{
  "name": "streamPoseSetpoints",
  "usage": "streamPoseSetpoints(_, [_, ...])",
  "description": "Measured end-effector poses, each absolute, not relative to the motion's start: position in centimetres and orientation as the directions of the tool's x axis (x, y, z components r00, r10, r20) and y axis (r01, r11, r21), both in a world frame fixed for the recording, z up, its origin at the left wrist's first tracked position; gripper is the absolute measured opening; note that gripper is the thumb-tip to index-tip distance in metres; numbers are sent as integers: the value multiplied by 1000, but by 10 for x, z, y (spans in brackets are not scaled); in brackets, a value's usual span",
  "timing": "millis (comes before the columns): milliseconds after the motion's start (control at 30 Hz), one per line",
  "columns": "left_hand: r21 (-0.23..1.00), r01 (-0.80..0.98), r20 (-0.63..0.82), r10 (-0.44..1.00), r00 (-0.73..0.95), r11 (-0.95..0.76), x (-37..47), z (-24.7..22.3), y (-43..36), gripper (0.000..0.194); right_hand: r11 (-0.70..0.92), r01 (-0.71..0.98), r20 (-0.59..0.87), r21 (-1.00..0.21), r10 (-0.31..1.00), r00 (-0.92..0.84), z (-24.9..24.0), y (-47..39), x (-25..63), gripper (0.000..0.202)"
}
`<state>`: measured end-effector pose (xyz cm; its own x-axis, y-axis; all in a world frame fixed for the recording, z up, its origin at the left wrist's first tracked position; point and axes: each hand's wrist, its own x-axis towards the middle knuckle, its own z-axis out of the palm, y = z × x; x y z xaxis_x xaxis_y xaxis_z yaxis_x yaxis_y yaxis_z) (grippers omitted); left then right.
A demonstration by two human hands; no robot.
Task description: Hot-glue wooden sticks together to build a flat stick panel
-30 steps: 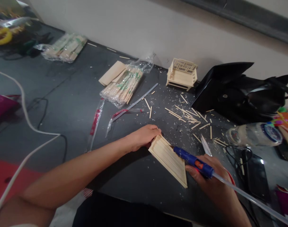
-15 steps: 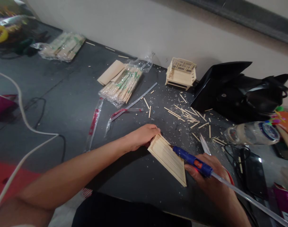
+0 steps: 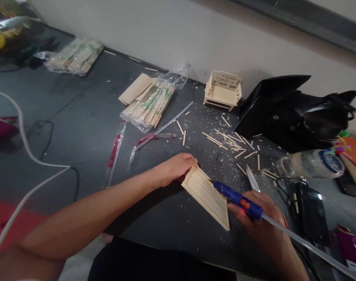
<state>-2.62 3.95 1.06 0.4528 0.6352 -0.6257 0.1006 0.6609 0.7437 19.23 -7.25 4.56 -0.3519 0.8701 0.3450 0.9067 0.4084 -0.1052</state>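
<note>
Pinched at its upper left end by my left hand [image 3: 179, 168] is a small rectangular panel of pale wooden sticks [image 3: 207, 195], tilted toward me above the dark table. My right hand [image 3: 259, 210] is wrapped round a blue hot glue gun [image 3: 238, 199] with an orange part showing and a long clear glue stick out of its back. The gun's nozzle touches or nearly touches the panel's far edge; I cannot tell which. Scissors [image 3: 252, 178] lie on the table just past my right hand, partly hidden by it.
Cut sticks [image 3: 233, 142] and crumbs lie scattered ahead. Behind them stand a miniature wooden bench [image 3: 223, 90] and a black bag [image 3: 286, 117]. Bagged chopsticks [image 3: 150, 103] sit left of centre. A plastic jar [image 3: 310, 164] and a phone [image 3: 314, 214] are at right; a white cable [image 3: 25, 140] crosses the left.
Hardly anything differs. The whole view has shifted very slightly, while both hands, the panel and the glue gun keep the same places relative to one another.
</note>
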Motion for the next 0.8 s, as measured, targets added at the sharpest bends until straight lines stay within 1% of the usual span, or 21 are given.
streamPoseSetpoints(267, [740, 99, -624, 625, 469, 665, -27, 10, 39, 16, 402, 904, 329, -143, 881, -339, 42, -77, 195, 45])
streamPoseSetpoints(500, [740, 97, -624, 624, 471, 666, -27, 11, 39, 18, 381, 918, 316, -112, 889, -331, 45, -79, 195, 47])
streamPoseSetpoints(633, [723, 128, -654, 612, 444, 679, -26, 14, 40, 17, 384, 915, 324, -125, 888, -328, 44, -80, 196, 46])
streamPoseSetpoints(800, [719, 121, -657, 612, 441, 684, -26, 16, 40, 16, 396, 910, 330, -120, 881, -340, 45, -80, 198, 43])
